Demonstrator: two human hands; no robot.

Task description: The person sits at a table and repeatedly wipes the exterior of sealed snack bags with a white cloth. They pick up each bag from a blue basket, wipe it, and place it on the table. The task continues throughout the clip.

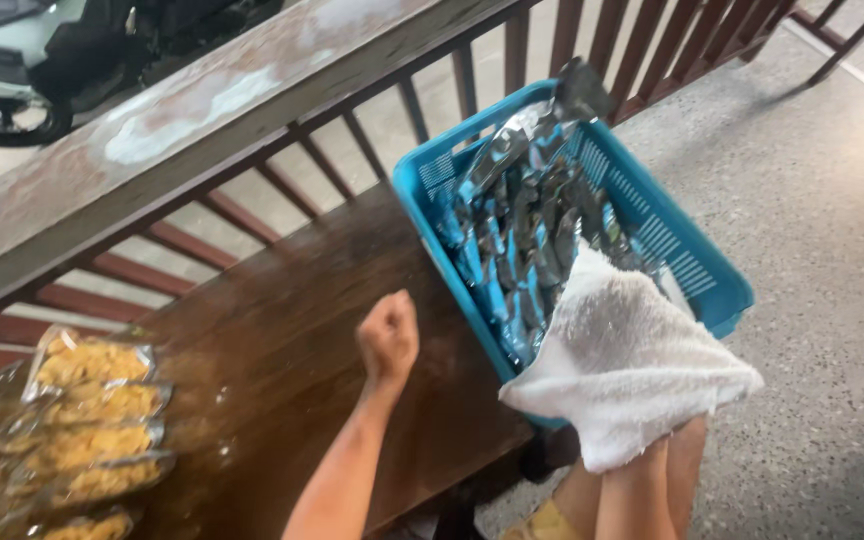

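Left hand [388, 336] is up over the dark wooden counter [282, 350], curled into a loose fist, and nothing shows in its grip. The right hand is buried under a white towel [632, 365]; only the forearm comes out below the cloth, so how far those fingers are closed is impossible to tell, though the towel hangs draped and bunched around it. The towel sits right against the near end of the blue plastic basket [697, 270], overlapping its rim. The basket rests tilted on the counter's right edge, packed with silvery blue packets [522, 230] standing on end, a few poking above the far rim. The left hand is just beside the basket's left wall, not touching it.

Over at the left edge, a stack of clear bags of yellow snack [92, 420] lies on the counter, well apart from both hands, partly cut off by the frame. Behind runs a wooden railing [202, 110] with red-brown slats, and a parked scooter [12, 60] shows top left. The whole view is blurred, so the packets' details are hard to make out.
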